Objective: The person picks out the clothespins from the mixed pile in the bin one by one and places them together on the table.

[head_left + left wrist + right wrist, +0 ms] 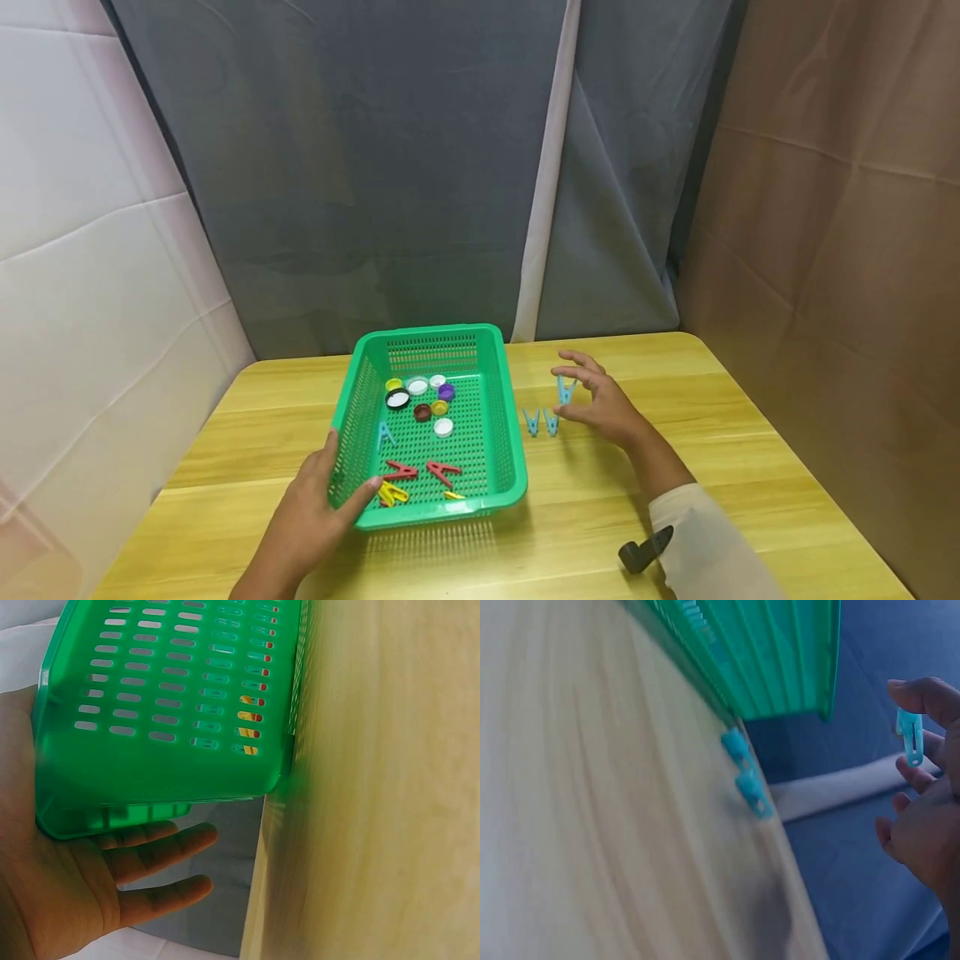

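A green plastic basket (pixel 517 450) with slotted walls holds small caps and clothespins. My left hand (pixel 309 510) grips its near left rim, thumb over the edge and fingers along the outer wall; in the left wrist view several fingers (pixel 161 855) stretch past the basket's corner. My right hand (pixel 603 406), raised over the table right of the basket, pinches a light blue clothespin (pixel 566 390) between thumb and fingers. Two more light blue clothespins, one left (pixel 532 422) and one right (pixel 552 422), stand side by side on the table between the basket and that hand.
Inside the basket are a blue clothespin (pixel 385 435), red clothespins (pixel 442 472), yellow clothespins (pixel 393 493) and several caps, among them a white cap (pixel 443 427) and a purple cap (pixel 446 392). The wooden table (pixel 637 367) ends at a grey curtain (pixel 337 208).
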Tool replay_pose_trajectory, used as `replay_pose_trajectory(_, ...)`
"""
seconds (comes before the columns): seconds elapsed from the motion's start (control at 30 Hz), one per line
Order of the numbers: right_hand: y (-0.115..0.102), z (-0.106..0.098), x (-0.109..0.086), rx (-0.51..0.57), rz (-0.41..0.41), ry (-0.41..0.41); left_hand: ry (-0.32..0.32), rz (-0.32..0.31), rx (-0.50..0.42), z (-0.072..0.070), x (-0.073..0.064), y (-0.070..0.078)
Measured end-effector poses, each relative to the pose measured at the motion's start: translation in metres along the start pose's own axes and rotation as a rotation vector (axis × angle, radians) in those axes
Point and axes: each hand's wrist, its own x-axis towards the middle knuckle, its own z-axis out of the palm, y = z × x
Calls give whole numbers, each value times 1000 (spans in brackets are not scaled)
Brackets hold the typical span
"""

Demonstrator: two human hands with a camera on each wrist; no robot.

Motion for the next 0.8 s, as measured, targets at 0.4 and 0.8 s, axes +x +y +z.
replay_pose_trajectory(0.4, 34, -6, -7, -51, 135, -98, 16, 9, -7, 0, -1, 1)
replay_pose_trajectory(0.8, 52, -1, -8, -84, 238, -171, -6, -11, -11, -1, -1, 0)
